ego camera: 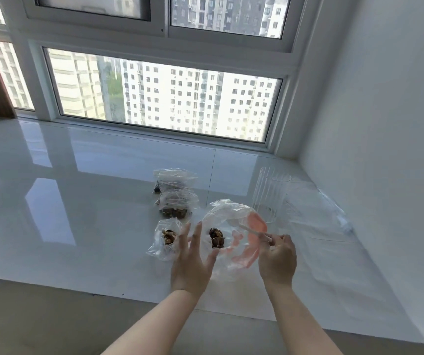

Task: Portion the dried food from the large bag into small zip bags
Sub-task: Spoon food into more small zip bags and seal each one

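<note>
A glossy white sill (77, 201) runs under a wide window (165, 98). Nearest, the left hand (191, 262) has its fingers spread and straight, beside the large bag (231, 226). The right hand (277, 254) pinches this bag's edge; some dried food (216, 237) lies inside. Left of it lies a small bag (166, 239) with food. Farther back lie two filled bags (176, 193), and a clear glass (270, 196) stands at the right.

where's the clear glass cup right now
In the head view the clear glass cup stands on the white sill, right of centre, just behind the large bag that the right hand holds.
</note>
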